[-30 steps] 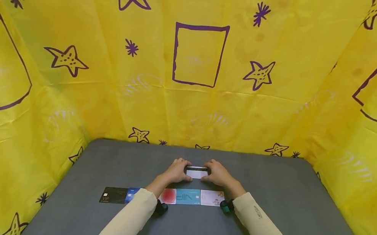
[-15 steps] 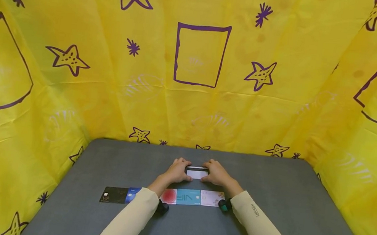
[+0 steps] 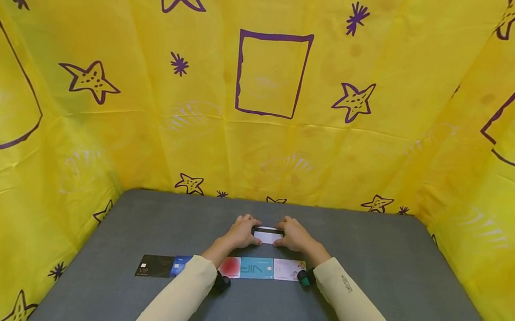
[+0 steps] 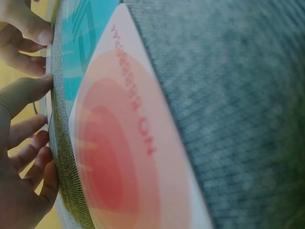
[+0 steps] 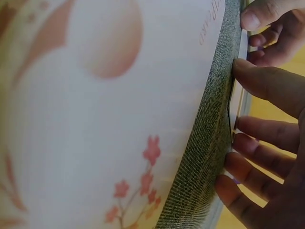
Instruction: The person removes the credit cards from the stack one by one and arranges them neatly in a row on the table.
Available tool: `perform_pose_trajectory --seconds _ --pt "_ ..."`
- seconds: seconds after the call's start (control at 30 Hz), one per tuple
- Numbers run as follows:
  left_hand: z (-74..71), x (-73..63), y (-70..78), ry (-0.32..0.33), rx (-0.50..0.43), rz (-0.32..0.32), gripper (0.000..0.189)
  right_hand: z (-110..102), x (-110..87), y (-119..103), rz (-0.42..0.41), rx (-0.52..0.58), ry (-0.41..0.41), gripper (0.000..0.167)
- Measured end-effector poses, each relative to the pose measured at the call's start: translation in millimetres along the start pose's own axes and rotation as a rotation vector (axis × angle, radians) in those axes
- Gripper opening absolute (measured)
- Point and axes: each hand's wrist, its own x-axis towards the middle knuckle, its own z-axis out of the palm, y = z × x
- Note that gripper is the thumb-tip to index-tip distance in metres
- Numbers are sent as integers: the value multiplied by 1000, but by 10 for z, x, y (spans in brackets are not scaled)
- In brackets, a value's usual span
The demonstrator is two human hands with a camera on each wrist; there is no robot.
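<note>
A white card with a dark stripe (image 3: 267, 237) is held at the far middle of the table, its long side running left to right. My left hand (image 3: 241, 233) pinches its left end, thumb at the near edge and fingers at the far edge. At the right end, my right hand (image 3: 294, 236) grips it the same way. In both wrist views the card appears edge-on as a thin strip. Nearer to me lies a row of cards: black VIP card (image 3: 154, 266), blue card (image 3: 179, 266), red-circle card (image 3: 230, 267), teal card (image 3: 256, 268) and white floral card (image 3: 286, 269).
The grey table (image 3: 351, 254) reaches back to a yellow cloth wall (image 3: 258, 150) with purple drawings, which also encloses both sides. My left forearm (image 3: 177, 298) passes over the row and hides part of it. Small black wrist cameras sit close over the row.
Both hands keep their hold on the white card, which stays in place. My right wrist has shifted slightly to the left over the floral card.
</note>
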Motion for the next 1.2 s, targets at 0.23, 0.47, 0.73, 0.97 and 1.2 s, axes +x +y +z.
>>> perform_pose_trajectory --seconds 0.23,0.47,0.73,0.97,1.2 --pt "-16 25 -1 16 -7 -4 50 -45 25 6 -26 3 13 45" --pt "-10 24 8 4 -15 -25 48 -29 35 23 -4 26 1 44" --pt "-16 -2 18 -7 15 0 48 -21 20 32 -11 46 -12 46" --pt "-40 -26 13 -16 15 17 49 -28 15 76 -40 66 -17 45" --pt "-43 -60 38 -10 -16 57 51 -48 -31 136 -64 105 -10 45"
